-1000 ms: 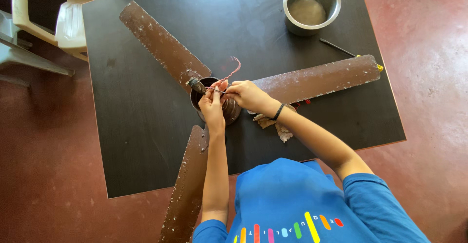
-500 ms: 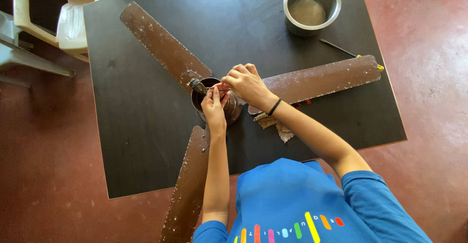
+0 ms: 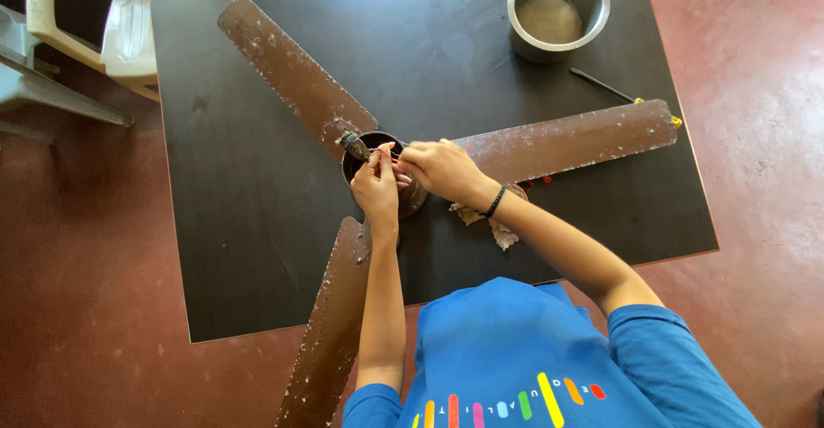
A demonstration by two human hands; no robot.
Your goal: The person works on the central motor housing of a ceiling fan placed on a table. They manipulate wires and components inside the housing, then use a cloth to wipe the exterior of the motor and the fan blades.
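Fan hub (image 3: 378,175) laid mid-worktop (image 3: 240,222) | thin red wires (image 3: 386,155) pinched above it by left hand (image 3: 378,192) and right hand (image 3: 445,169) | steel pot (image 3: 558,12) set at far corner

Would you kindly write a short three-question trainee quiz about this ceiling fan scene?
1. True or false: the ceiling fan on the black table shows three blades.
2. Which stands near the table's far corner? A) steel pot B) glass jar C) wooden box
3. Fill in: both the left hand and right hand are at the fan's ____.

Key: 1 true. 2 A, the steel pot. 3 hub.
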